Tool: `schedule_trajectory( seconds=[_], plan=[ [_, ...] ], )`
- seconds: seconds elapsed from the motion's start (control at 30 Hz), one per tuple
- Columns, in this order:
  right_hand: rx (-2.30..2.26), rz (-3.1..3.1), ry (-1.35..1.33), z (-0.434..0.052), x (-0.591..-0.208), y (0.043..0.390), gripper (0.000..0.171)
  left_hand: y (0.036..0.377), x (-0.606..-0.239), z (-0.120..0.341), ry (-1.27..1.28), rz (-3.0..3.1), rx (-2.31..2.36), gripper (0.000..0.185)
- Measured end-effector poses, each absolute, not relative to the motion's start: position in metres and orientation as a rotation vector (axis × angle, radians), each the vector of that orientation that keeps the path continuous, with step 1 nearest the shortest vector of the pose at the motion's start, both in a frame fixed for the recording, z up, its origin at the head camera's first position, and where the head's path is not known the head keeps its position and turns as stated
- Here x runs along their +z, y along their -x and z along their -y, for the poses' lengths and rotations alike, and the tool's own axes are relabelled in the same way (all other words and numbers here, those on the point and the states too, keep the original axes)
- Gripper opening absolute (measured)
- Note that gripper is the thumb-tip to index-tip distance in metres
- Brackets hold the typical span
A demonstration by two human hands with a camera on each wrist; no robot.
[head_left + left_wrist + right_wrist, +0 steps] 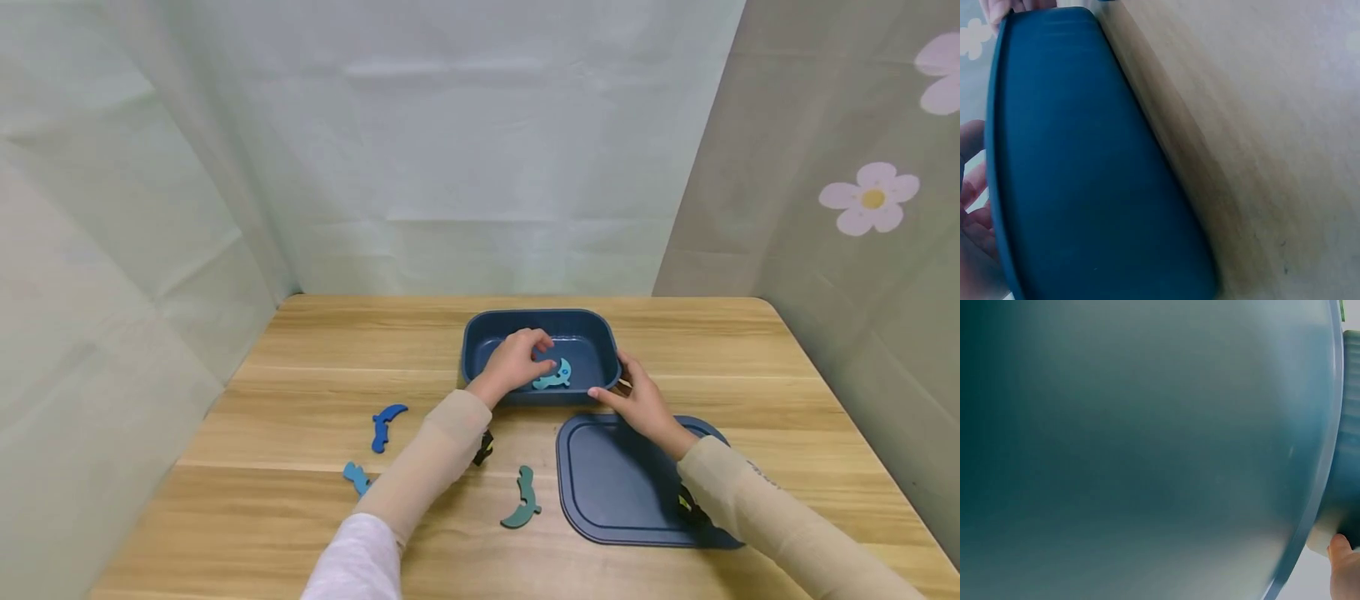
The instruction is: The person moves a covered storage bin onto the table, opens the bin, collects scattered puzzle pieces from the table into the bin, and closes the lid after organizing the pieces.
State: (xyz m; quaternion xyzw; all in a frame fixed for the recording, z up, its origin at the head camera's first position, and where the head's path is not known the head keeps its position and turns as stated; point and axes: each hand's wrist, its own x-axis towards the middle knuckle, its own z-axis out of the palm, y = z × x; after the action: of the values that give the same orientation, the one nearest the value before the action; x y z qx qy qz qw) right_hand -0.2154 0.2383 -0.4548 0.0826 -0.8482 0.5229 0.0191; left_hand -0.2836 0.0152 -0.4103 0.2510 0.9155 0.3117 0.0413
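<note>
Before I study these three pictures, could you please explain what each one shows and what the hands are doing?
There is no machine here: a person works with bare hands, wearing three cameras. The head camera looks down on a wooden table. The other two sit on the wrists, so close that they show mostly blurred blue plastic.

On the table stands a dark blue box, and its lid lies flat in front of it. The left hand reaches into the box, at a light blue animal piece; whether it grips the piece I cannot tell. The right hand touches the box's right corner. Three more pieces lie on the table: a blue one, a light blue one and a green one.
</note>
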Motion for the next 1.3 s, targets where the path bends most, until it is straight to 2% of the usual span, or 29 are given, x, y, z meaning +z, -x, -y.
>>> schedule_trajectory(
  seconds=[1.3],
  plan=[
    [1.614,2.642,-0.281,-0.237,-0.448,0.223,0.081,0.226,-0.386,0.014,-1.236,-2.738,0.862,0.029]
  ],
)
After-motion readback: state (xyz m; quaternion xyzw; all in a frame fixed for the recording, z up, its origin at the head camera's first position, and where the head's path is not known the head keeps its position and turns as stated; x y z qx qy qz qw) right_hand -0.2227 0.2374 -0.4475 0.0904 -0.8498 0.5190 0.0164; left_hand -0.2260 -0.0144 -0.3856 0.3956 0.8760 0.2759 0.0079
